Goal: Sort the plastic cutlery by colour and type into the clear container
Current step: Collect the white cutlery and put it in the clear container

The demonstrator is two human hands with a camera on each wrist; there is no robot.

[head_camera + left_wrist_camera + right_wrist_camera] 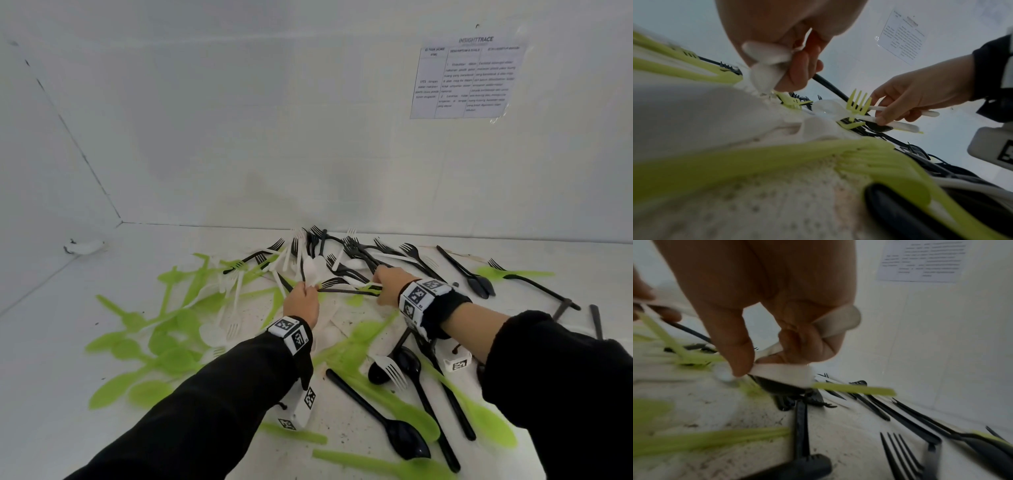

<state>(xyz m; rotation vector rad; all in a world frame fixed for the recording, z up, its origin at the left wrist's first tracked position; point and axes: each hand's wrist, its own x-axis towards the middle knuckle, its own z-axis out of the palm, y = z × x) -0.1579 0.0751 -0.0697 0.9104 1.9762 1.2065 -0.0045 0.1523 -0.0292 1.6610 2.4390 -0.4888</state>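
**Cutlery spread across the table, hands meeting in the middle**

The cutlery lies scattered on the table [51,342], which runs back to a wall [274,137]. A tangle of forks [356,255] sits at the back, close against the wall. Spoons [137,346] lie spread to the left, and more spoons [407,435] lie in front, near the person. The left hand [301,301] and the right hand [390,284] sit between these groups, just before the forks, the left one left of the right and a little nearer. A sheet of paper [466,78] hangs on the wall, above and to the right.
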